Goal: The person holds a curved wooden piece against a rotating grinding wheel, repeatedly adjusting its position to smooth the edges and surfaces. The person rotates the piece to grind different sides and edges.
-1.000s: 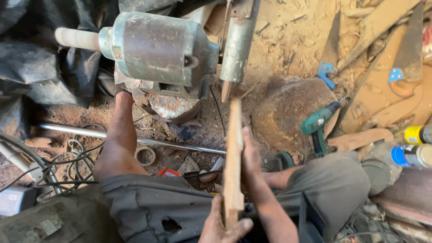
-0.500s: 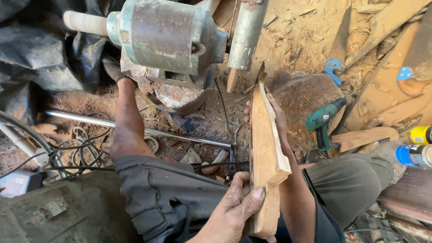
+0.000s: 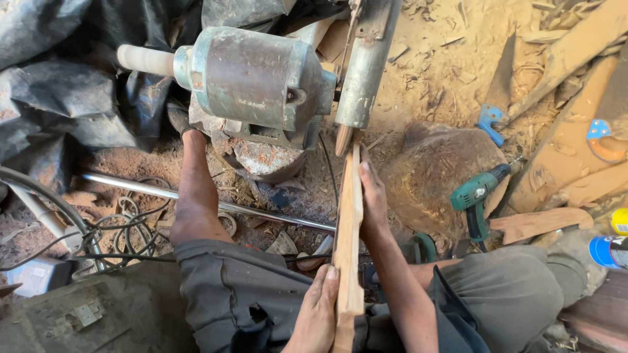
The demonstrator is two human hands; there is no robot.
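A long, narrow wooden strip (image 3: pixel 348 248) stands on edge over my lap, its far end touching the lower rim of a grey-green metal disc guard (image 3: pixel 366 65). That guard is fixed to a worn green electric motor (image 3: pixel 255 75). My left hand (image 3: pixel 317 317) grips the near end of the strip from the left. My right hand (image 3: pixel 371 196) lies flat along the strip's right side near its far end, fingers pointing at the guard. My bare left leg (image 3: pixel 196 196) reaches out to the motor's base.
A green power drill (image 3: pixel 477 196) leans on a brown rounded block (image 3: pixel 438 170) to the right. A metal pipe (image 3: pixel 131 186) and loose cables (image 3: pixel 131 222) lie at left. Wood offcuts, sawdust, a blue clamp (image 3: pixel 490 121) and spray cans (image 3: pixel 608 252) crowd the right side.
Half a second ago the strip was tilted right with its broad face showing. It now stands on edge again with its far end at the guard, and my right hand has slid forward.
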